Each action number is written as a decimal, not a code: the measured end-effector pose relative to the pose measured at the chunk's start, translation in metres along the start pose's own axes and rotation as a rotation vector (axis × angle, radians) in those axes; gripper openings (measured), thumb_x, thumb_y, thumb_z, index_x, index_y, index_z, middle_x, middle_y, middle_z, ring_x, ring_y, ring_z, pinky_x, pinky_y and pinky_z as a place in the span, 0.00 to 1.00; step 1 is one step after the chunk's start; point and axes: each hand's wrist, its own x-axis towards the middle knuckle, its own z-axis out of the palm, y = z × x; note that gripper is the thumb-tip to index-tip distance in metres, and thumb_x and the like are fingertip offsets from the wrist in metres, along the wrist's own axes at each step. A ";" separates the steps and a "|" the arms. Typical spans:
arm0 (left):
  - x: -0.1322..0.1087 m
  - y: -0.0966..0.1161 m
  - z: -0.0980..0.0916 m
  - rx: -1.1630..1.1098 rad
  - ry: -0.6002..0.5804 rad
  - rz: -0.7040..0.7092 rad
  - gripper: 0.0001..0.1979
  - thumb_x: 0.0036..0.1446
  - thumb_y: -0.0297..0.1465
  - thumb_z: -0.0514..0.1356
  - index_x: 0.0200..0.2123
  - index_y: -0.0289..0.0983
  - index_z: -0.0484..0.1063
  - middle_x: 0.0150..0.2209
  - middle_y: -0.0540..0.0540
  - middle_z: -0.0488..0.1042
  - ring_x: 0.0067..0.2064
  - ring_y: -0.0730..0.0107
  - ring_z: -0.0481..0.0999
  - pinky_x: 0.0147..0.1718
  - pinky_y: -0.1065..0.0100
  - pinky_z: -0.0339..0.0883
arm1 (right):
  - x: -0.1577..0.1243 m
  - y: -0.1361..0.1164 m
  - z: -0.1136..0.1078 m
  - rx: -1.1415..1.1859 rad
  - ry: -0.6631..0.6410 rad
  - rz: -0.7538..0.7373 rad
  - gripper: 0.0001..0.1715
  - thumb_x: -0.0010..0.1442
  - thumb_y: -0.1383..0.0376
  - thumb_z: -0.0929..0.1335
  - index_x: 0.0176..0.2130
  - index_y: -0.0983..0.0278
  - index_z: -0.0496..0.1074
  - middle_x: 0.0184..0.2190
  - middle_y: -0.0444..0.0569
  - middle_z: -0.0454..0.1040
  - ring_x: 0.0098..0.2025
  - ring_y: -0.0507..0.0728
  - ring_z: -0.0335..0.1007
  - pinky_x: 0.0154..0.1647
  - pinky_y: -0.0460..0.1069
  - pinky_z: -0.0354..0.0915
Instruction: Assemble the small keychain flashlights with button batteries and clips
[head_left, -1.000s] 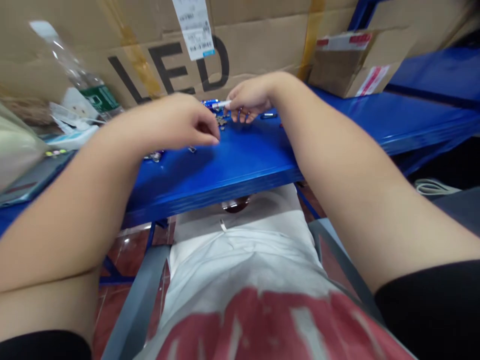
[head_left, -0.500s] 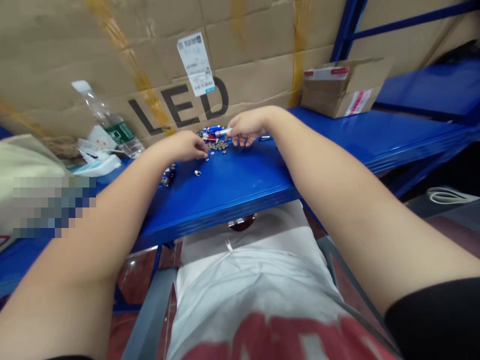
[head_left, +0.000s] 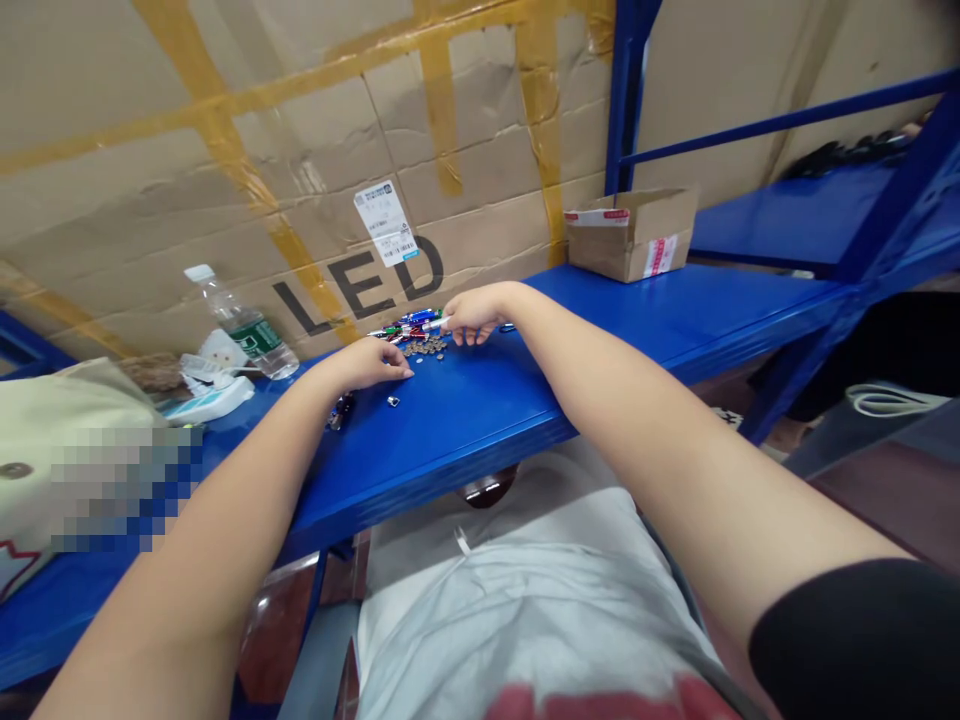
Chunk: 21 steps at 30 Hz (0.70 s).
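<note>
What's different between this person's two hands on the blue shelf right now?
The right hand pinches a small white-tipped stick; the left hand has its fingertips down on the shelf, and whether its grip holds anything is hidden. The right hand lies farther back, by the coloured sticks; the left hand sits nearer, beside the pile of small metal pieces. Both are palm down over the blue shelf.
</note>
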 end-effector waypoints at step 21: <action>0.007 0.002 0.019 -0.058 0.268 0.112 0.09 0.51 0.34 0.56 0.30 0.36 0.74 0.30 0.48 0.76 0.32 0.67 0.72 0.33 0.70 0.62 | 0.002 0.000 0.001 0.013 -0.069 -0.020 0.09 0.67 0.63 0.59 0.38 0.67 0.63 0.30 0.46 0.68 0.23 0.47 0.62 0.26 0.44 0.63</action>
